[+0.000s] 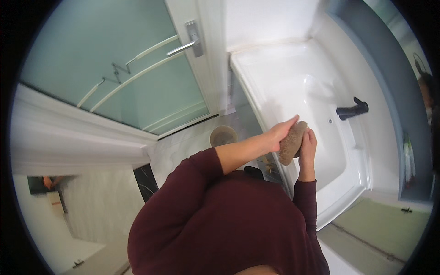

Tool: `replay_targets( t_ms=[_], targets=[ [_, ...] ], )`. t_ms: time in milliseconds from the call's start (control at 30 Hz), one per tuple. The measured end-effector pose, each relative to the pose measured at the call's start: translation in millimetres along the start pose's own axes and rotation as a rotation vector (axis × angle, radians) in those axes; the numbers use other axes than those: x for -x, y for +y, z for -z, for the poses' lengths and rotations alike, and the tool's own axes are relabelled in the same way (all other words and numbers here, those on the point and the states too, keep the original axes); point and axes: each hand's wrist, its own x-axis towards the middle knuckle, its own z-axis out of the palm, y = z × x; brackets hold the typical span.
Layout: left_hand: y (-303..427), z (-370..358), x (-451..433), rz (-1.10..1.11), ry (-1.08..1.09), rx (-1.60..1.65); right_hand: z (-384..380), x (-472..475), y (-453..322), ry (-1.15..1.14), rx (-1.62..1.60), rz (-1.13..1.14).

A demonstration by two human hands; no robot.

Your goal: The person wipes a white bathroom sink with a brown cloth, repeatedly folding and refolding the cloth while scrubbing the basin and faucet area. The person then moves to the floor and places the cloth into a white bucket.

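Observation:
A brown, rough-piled cloth, bunched or folded, is held between my two hands above the near rim of a white washbasin. My left hand presses against its left side, thumb pointing up, and the cloth hides most of the fingers. On the other side, my right hand grips the cloth with curled fingers. Beyond the hands stands a black faucet, its spout over the basin. No water shows running from it.
A round bucket stands on the tiled floor left of the basin. A frosted-glass door with a metal lever handle is at upper left. Along the right runs a grey-blue shelf or cabinet frame; slender items stand in it.

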Motion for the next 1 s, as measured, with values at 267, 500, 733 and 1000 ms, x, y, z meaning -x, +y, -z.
replay_targets(
  t_ms=[267, 500, 733, 1000],
  targets=[
    [5.5, 8.6, 0.3, -0.152, -0.141, -0.222, 29.2, 16.9, -15.5, -0.176, -0.33, -0.025],
    [19.7, 20.9, -10.5, -0.375, 0.105, -0.206, 33.9, 15.8, -53.3, -0.049, -0.205, 0.234],
    [13.0, 16.8, -18.5, 0.145, -0.465, 0.278, -48.9, 44.3, -54.5, -0.211, 0.337, 0.679],
    [-5.0, 30.7, -31.9, -0.119, -0.186, 0.191, -59.1, 41.5, -36.5, 0.075, 0.644, 0.997]
  ],
)
